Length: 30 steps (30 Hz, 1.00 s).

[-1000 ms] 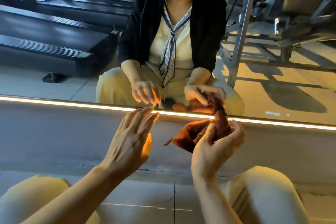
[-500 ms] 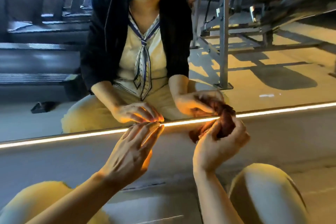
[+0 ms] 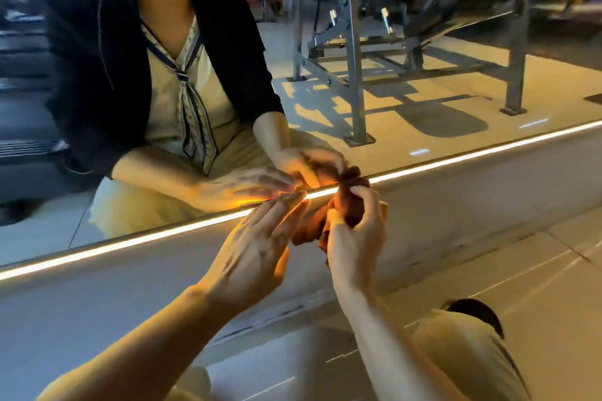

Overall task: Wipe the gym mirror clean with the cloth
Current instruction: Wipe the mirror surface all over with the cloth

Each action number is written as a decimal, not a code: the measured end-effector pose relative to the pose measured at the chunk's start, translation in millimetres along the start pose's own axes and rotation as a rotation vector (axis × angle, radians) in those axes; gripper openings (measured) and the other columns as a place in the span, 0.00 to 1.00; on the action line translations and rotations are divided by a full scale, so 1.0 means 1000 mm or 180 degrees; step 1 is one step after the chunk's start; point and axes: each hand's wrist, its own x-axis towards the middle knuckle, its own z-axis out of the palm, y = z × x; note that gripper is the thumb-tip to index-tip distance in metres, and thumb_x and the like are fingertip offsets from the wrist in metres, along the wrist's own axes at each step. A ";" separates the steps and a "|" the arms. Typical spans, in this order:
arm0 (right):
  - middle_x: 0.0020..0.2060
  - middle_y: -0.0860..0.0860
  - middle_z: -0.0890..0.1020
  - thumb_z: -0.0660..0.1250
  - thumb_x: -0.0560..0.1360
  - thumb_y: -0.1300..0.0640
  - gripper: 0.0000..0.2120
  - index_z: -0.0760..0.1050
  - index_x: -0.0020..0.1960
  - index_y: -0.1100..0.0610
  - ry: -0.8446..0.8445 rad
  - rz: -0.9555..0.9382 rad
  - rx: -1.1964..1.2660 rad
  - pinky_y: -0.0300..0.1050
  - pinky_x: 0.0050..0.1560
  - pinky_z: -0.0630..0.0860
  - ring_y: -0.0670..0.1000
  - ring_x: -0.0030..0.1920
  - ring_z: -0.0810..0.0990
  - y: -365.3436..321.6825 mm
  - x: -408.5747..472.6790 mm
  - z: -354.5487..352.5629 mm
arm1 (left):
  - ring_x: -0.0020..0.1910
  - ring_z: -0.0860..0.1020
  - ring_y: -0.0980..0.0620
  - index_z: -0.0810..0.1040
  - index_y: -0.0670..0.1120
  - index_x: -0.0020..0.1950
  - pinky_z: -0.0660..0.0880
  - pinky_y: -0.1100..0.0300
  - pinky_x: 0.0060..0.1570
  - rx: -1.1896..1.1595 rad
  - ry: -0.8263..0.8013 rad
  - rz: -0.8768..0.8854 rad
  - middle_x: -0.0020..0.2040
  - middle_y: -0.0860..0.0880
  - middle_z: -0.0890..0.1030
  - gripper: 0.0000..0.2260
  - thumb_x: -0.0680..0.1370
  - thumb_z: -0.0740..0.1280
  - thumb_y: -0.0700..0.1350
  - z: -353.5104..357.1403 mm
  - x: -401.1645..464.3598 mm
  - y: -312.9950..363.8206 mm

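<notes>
The gym mirror (image 3: pixel 423 101) fills the upper part of the view, and its lower edge is a lit strip (image 3: pixel 130 239). My right hand (image 3: pixel 356 234) grips a bunched rust-brown cloth (image 3: pixel 350 205) right at that strip, near the glass. My left hand (image 3: pixel 257 244) is just left of the cloth, fingers straight and spread, fingertips at the lit strip and close to the cloth. Whether they touch the cloth I cannot tell. The mirror shows my reflection crouching with both hands.
A grey ledge (image 3: pixel 97 296) runs below the mirror, above a tiled floor (image 3: pixel 537 270). My knees (image 3: pixel 462 345) are at the bottom. Reflected in the glass are a metal gym frame (image 3: pixel 355 58) and dark treadmills (image 3: pixel 26 146).
My view has swung, tilting the mirror edge. My right hand has bunched the cloth tighter and raised it to the strip. My left hand has moved closer to the cloth.
</notes>
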 end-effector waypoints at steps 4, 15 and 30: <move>0.51 0.47 0.71 0.65 0.76 0.67 0.16 0.76 0.62 0.56 0.0433 0.0309 -0.0037 0.50 0.60 0.77 0.56 0.54 0.78 -0.014 0.009 -0.004 | 0.68 0.71 0.42 0.75 0.36 0.69 0.64 0.56 0.70 0.0121 0.0048 -0.0004 0.70 0.38 0.74 0.26 0.71 0.59 0.36 -0.005 -0.003 0.005; 0.56 0.55 0.73 0.64 0.75 0.70 0.15 0.72 0.52 0.51 0.0094 0.0533 -0.0379 0.54 0.52 0.79 0.58 0.51 0.78 -0.040 0.019 0.000 | 0.58 0.76 0.40 0.78 0.39 0.66 0.76 0.46 0.58 -0.0099 0.0392 -0.0589 0.62 0.41 0.78 0.25 0.71 0.56 0.35 -0.005 0.000 0.019; 0.51 0.52 0.72 0.62 0.73 0.72 0.16 0.78 0.55 0.57 0.0065 0.0133 -0.0624 0.40 0.52 0.68 0.59 0.56 0.76 -0.038 0.005 0.001 | 0.58 0.77 0.36 0.78 0.37 0.66 0.77 0.43 0.58 -0.0145 0.0415 -0.1008 0.65 0.39 0.77 0.30 0.65 0.60 0.26 -0.021 -0.027 0.013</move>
